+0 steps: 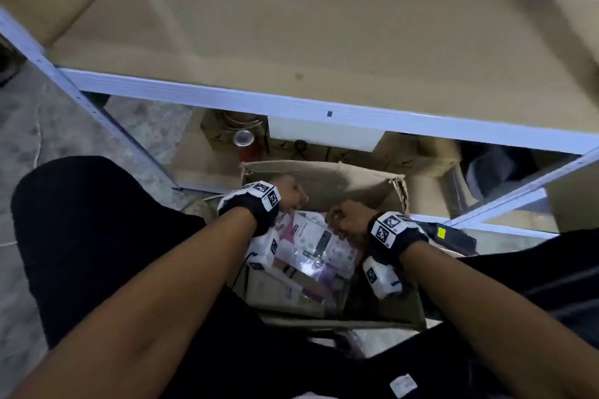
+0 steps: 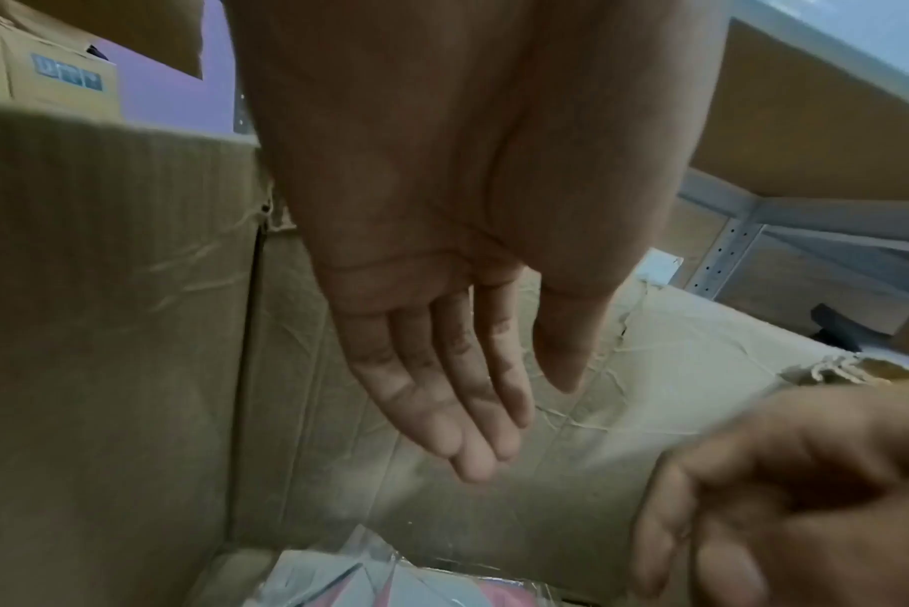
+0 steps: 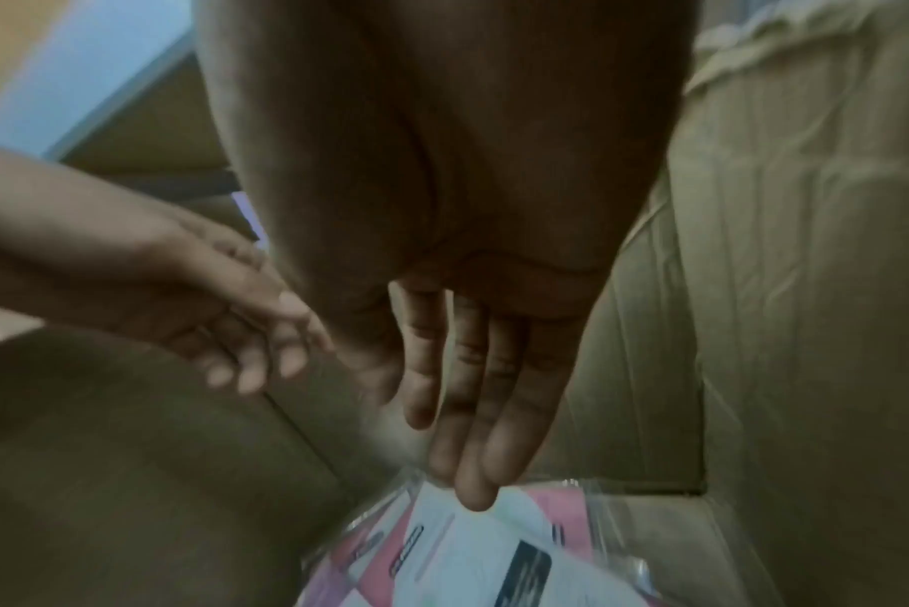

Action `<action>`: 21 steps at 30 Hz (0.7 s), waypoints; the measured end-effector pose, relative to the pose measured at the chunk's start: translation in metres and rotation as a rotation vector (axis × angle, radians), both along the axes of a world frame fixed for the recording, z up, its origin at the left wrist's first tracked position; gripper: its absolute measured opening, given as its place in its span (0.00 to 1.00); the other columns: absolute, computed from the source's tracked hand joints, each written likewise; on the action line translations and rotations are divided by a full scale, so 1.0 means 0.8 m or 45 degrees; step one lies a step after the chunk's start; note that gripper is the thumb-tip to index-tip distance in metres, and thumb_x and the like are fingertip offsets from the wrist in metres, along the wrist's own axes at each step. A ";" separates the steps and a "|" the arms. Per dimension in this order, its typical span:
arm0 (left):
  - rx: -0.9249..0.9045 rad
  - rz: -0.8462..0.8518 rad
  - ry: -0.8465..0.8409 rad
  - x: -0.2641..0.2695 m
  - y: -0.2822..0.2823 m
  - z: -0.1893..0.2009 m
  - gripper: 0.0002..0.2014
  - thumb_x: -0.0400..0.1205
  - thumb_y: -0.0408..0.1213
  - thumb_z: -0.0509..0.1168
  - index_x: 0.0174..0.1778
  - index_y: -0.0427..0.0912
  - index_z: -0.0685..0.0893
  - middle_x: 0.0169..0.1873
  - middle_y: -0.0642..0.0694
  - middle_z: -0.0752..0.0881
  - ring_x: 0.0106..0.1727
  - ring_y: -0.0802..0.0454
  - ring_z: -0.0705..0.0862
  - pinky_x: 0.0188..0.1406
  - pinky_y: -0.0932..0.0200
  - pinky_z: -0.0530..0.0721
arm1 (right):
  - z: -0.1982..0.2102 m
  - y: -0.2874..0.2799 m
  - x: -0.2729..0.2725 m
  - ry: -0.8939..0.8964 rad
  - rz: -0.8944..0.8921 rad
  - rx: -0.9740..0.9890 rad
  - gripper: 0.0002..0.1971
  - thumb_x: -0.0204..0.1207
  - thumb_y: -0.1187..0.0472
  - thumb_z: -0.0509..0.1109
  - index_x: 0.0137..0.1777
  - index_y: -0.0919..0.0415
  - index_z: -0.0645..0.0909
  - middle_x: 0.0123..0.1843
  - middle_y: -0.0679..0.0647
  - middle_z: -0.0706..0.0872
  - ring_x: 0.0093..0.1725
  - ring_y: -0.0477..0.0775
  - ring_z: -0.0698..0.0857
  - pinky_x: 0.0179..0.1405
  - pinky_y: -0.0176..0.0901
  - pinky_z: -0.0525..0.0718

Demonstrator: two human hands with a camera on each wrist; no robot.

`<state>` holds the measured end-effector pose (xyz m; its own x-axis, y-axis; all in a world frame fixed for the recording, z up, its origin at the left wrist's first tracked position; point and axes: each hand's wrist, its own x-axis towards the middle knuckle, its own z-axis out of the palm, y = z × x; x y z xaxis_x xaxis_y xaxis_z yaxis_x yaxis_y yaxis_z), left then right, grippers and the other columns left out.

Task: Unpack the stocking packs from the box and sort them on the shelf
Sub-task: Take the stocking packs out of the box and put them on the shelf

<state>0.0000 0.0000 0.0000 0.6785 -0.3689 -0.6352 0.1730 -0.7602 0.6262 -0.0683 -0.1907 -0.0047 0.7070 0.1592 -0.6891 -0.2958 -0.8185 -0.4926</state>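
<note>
One cardboard box (image 1: 327,185) is standing open on the floor, just in front of the shelving. Stocking packs (image 1: 311,246) are lying inside it: pink-and-white packets in clear wrap, piled loosely and overlapping, so an exact count cannot be given; several are showing. One shelf (image 1: 291,42) is sitting above and beyond the box, its board showing bare brown.

Two hands are reaching into the box. The left hand (image 1: 290,194) is hovering at the far left of the opening, fingers (image 2: 457,410) extended straight and loose, gripping nothing; the packs are lying below and nearer the body than its fingertips, apart from them. The right hand (image 1: 345,219) is hanging over the top pack, fingers (image 3: 473,431) straight and together, pointing down; their tips are reaching the edge of the wrap, though whether they are touching it cannot be told. Nothing is being held.

Two wrist units with black-and-white markers are sitting on the forearms, one each. One red can (image 1: 243,142) is standing under the shelf behind the box.
</note>
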 end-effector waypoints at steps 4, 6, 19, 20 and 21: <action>0.003 0.036 0.035 0.007 0.001 -0.011 0.06 0.85 0.35 0.66 0.43 0.42 0.87 0.35 0.43 0.88 0.33 0.49 0.85 0.37 0.58 0.82 | -0.035 0.021 0.006 0.064 0.199 -0.200 0.13 0.81 0.56 0.66 0.57 0.60 0.88 0.57 0.59 0.90 0.52 0.59 0.90 0.51 0.47 0.88; -0.002 0.049 0.058 0.004 0.002 -0.019 0.05 0.85 0.34 0.66 0.48 0.38 0.86 0.34 0.44 0.86 0.30 0.52 0.82 0.33 0.59 0.80 | -0.057 0.035 0.003 0.056 0.281 -0.265 0.15 0.81 0.56 0.66 0.58 0.63 0.88 0.61 0.60 0.88 0.58 0.61 0.87 0.54 0.46 0.85; 0.008 -0.003 0.058 0.007 0.007 -0.043 0.08 0.85 0.34 0.66 0.40 0.42 0.86 0.37 0.42 0.88 0.34 0.49 0.85 0.36 0.59 0.84 | -0.151 0.070 -0.035 -0.076 0.296 -0.298 0.17 0.80 0.62 0.71 0.67 0.66 0.77 0.66 0.64 0.83 0.66 0.64 0.82 0.63 0.53 0.83; 0.008 -0.014 0.047 0.006 0.007 -0.043 0.09 0.85 0.34 0.66 0.39 0.44 0.86 0.39 0.41 0.88 0.36 0.48 0.86 0.39 0.57 0.86 | -0.154 0.071 -0.037 -0.075 0.274 -0.309 0.16 0.81 0.64 0.68 0.67 0.66 0.77 0.66 0.65 0.83 0.65 0.65 0.83 0.62 0.53 0.83; 0.006 -0.020 0.037 0.006 0.007 -0.043 0.10 0.85 0.35 0.66 0.38 0.46 0.86 0.40 0.40 0.89 0.37 0.46 0.87 0.43 0.54 0.87 | -0.155 0.071 -0.038 -0.070 0.253 -0.323 0.15 0.81 0.64 0.66 0.67 0.65 0.78 0.65 0.66 0.83 0.64 0.66 0.83 0.62 0.53 0.83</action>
<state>0.0050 0.0054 -0.0347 0.6537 -0.3762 -0.6566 0.1790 -0.7661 0.6172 -0.0986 -0.1341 -0.1285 0.7165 0.1260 -0.6861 -0.0964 -0.9562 -0.2763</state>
